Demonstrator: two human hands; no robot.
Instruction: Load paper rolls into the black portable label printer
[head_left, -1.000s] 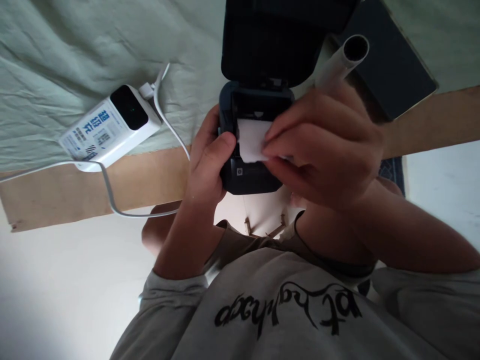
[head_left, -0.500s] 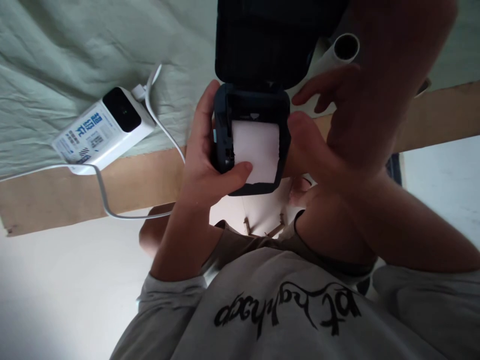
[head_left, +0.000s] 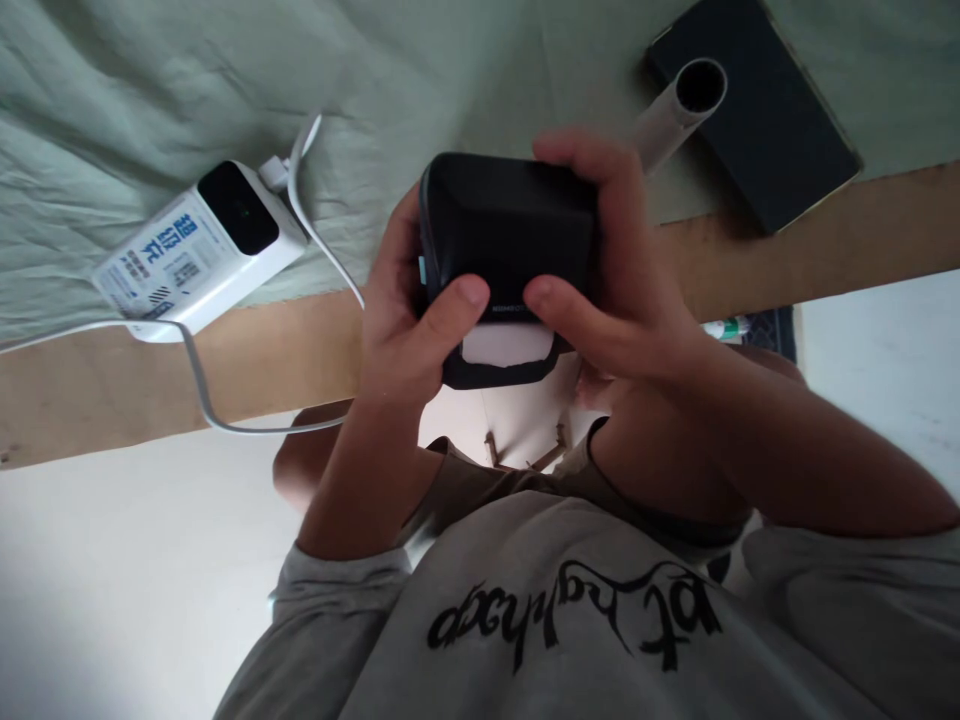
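A dark label printer is held between both hands in front of my lap, its lid down. White paper shows below the lid's lower edge, within the printer's rounded front frame. My left hand wraps the printer's left side, its thumb on the lid. On the other side, my right hand grips it, with the thumb pressed near the small lettering and the fingers over the far right corner. The fingers of my left hand are partly hidden behind the printer.
A white power bank lies at left on the green cloth, with a white cable running from it. To the right are a clear-walled tube and a dark flat rectangular object. A wooden edge crosses below the cloth.
The printer's lid, raised earlier, has swung down over the paper. My right hand has moved from beside the printer onto its right side and lid. The dark rectangular object is now uncovered.
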